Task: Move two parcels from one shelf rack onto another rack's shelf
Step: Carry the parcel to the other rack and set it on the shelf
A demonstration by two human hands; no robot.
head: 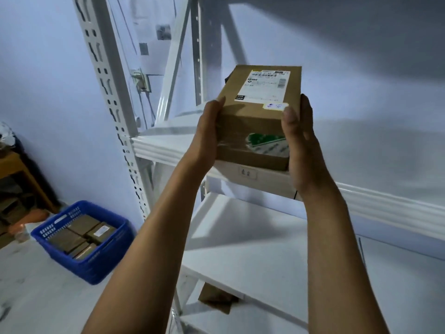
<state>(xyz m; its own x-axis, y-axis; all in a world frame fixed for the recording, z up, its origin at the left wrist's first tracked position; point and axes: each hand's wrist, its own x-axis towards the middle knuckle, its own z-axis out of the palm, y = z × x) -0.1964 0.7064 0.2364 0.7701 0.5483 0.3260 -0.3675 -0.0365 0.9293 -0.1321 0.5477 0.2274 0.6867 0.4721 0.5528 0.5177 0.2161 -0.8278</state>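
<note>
Brown cardboard parcel [260, 116] squeezed between both hands, left hand [207, 133] flat on one side, right hand [301, 145] on the other. White shipping label [265, 86] on top, green sticker [267, 143] on the near side. A second, paler parcel [255, 178] right under it, also between the hands. Both held up over the front edge of a white rack shelf [385, 203]. Down low, left of the left arm, a blue basket [96, 263] full of brown boxes [81, 233].
</note>
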